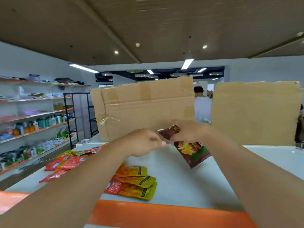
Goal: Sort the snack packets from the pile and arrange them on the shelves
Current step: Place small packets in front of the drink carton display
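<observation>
Head view: on the white shelf top (177, 183), red snack packets (65, 163) lie at the left and orange-and-yellow packets (134, 181) overlap nearer the middle. Right of them the left hand (143, 142) has its fingers curled, tips just beside a glossy brown snack packet (190, 150); whether they pinch it cannot be told. The packet hangs tilted above the shelf top, its upper end gripped by the right hand (189, 132).

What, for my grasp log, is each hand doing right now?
Left hand: curled beside the brown snack packet; grip cannot be told.
Right hand: holding that packet.
</observation>
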Motion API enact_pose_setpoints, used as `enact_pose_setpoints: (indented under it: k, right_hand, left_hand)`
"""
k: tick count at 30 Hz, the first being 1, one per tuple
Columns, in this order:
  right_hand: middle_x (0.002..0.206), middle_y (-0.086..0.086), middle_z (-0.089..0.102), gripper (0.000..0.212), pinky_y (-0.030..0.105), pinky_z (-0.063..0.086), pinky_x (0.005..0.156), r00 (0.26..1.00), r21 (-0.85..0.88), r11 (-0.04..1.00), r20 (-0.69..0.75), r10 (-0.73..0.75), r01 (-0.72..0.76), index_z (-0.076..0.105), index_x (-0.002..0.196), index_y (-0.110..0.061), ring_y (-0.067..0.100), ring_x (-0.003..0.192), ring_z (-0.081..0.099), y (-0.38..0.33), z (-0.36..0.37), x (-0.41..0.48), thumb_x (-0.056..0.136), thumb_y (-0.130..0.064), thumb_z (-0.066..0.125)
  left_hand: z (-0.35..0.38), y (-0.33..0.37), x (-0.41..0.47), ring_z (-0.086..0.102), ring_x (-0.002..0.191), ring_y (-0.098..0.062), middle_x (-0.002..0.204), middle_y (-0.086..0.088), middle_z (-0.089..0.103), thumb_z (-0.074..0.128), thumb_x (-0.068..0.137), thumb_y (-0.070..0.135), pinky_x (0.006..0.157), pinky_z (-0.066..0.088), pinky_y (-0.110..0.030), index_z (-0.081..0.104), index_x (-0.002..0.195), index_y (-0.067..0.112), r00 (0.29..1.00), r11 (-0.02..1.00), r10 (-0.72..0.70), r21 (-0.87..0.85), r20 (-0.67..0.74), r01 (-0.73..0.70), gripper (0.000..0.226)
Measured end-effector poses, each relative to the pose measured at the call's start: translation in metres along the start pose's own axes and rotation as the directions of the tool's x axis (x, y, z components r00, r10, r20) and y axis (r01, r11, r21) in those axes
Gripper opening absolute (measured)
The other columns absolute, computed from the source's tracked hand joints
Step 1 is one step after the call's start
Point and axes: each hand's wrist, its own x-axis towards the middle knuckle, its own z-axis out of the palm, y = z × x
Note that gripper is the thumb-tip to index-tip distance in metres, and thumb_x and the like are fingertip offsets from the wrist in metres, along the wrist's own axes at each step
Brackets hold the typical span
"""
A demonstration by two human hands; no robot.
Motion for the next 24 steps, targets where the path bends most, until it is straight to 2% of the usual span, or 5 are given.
enact_pose_setpoints:
  k: [4,10,17,21,24]
  right_hand:
    - [0.147,-0.007,0.046,0.079,0.035,0.039,0.102,0.976,-0.220,0.972,0.213,-0.038,0.086,0.041,0.145,-0.032,0.023,0.128,0.046,0.005,0.035,0.004,0.079,-0.068,0.066]
    - [0.140,-0.002,0.052,0.073,0.036,0.042,0.095,0.984,-0.275,0.951,0.144,-0.103,0.139,0.042,0.145,-0.029,0.025,0.118,0.052,0.003,0.048,0.003,0.084,-0.064,0.063]
    - [0.126,-0.005,0.057,0.070,0.034,0.047,0.092,0.976,-0.135,0.976,0.160,-0.149,0.171,0.041,0.147,-0.036,0.021,0.107,0.055,0.008,0.045,-0.006,0.083,-0.045,0.069]
    - [0.118,-0.002,0.064,0.062,0.032,0.049,0.083,0.979,-0.077,0.988,0.160,-0.123,0.137,0.047,0.140,-0.031,0.023,0.097,0.062,0.010,0.044,-0.008,0.084,-0.039,0.071]
    - [0.115,-0.001,0.057,0.063,0.028,0.040,0.080,0.984,-0.154,0.979,0.139,-0.114,0.135,0.044,0.145,-0.028,0.020,0.097,0.051,0.008,0.036,-0.015,0.088,-0.040,0.069]
  left_hand:
    - [-0.012,-0.008,-0.033,0.058,0.089,-0.009,0.103,0.013,0.065,0.063,0.095,0.049,0.081,0.046,-0.026,0.072,0.114,0.032,0.991,0.951,-0.129,0.281,-0.029,0.132,0.027]
    - [-0.009,0.002,-0.081,0.059,0.108,-0.004,0.124,0.017,0.066,0.061,0.093,0.030,0.091,0.047,-0.021,0.067,0.125,0.039,0.971,0.919,-0.240,0.325,0.011,0.223,0.034]
    - [-0.013,0.009,-0.101,0.053,0.086,0.000,0.134,0.018,0.054,0.055,0.091,0.013,0.055,0.039,-0.009,0.056,0.137,0.047,0.946,0.835,-0.314,0.497,0.075,0.238,0.058]
    - [-0.007,0.007,-0.091,0.060,0.100,-0.007,0.128,0.015,0.064,0.052,0.090,0.004,0.080,0.052,-0.022,0.063,0.131,0.040,0.957,0.834,-0.289,0.497,0.023,0.240,0.055]
    - [-0.011,0.010,-0.086,0.054,0.081,0.002,0.122,0.025,0.059,0.054,0.090,0.010,0.063,0.043,-0.013,0.059,0.134,0.045,0.941,0.796,-0.324,0.565,0.097,0.216,0.057]
